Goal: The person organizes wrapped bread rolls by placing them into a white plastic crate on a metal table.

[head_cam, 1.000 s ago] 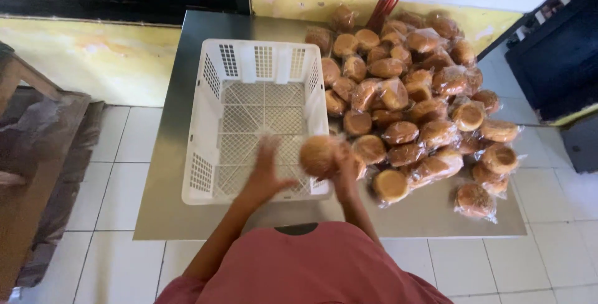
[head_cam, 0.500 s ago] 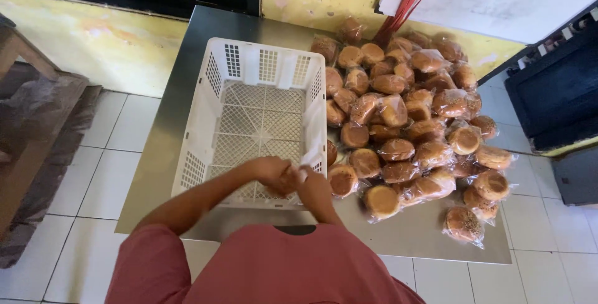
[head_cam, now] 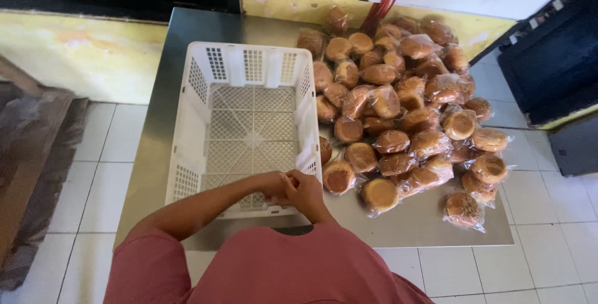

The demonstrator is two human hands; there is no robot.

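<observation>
Left hand (head_cam: 269, 185) and right hand (head_cam: 306, 192) pressed together over near wall of white crate (head_cam: 193, 129); whatever sits between the fingers is hidden. Crate's near rim covered below the hands. Right of the hands, lower wrapped buns (head_cam: 398, 101) buried in the pile.

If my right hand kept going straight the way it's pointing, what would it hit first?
The right hand points left and already meets the left hand over the white crate's near rim; depth is hard to judge.
</observation>
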